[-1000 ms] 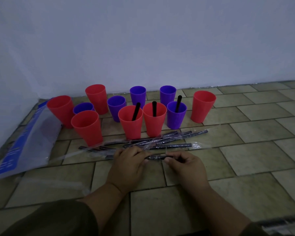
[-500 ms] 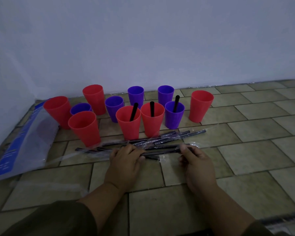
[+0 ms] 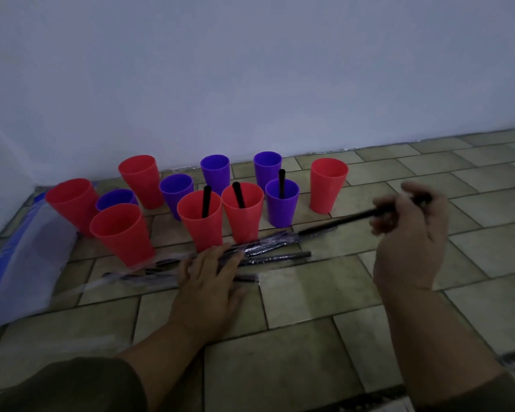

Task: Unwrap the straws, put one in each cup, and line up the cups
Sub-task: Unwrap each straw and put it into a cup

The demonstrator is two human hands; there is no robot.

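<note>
Holding the black straw (image 3: 339, 223) by one end, right fingers (image 3: 384, 203) curl; left fingers (image 3: 229, 257) lie straight on wrapped straws (image 3: 274, 258).

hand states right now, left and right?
left hand: open, fingers flat, pressing down on the wrapped straws.
right hand: closed on a black straw, raised.

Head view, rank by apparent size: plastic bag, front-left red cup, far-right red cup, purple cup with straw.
1. plastic bag
2. front-left red cup
3. far-right red cup, though it stands farther off, so true size against 2 is unsure
4. purple cup with straw, slightly smaller
</note>
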